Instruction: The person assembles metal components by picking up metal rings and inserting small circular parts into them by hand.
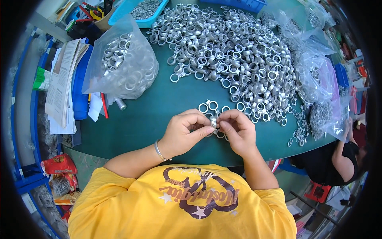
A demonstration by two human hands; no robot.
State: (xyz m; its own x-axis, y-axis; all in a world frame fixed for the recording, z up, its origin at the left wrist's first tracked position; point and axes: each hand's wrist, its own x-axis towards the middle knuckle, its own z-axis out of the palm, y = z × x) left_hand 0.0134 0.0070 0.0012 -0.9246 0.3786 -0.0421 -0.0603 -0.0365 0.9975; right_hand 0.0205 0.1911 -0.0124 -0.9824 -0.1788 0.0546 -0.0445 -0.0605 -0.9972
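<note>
A silver metal ring is pinched upright between the thumb and fingers of my left hand. From the other side, my right hand is closed with its thumb and fingertips at the ring's right edge. Whether a smaller part sits between those right fingertips is hidden. Just beyond and beneath my hands, several loose metal rings lie on the green tabletop. Farther off spreads a big heap of similar rings, some with small side lugs.
A clear plastic bag of rings stands at the left, near papers and a red pen. At the back is a light-blue tray of small parts. Plastic bags line the right side, where another person sits.
</note>
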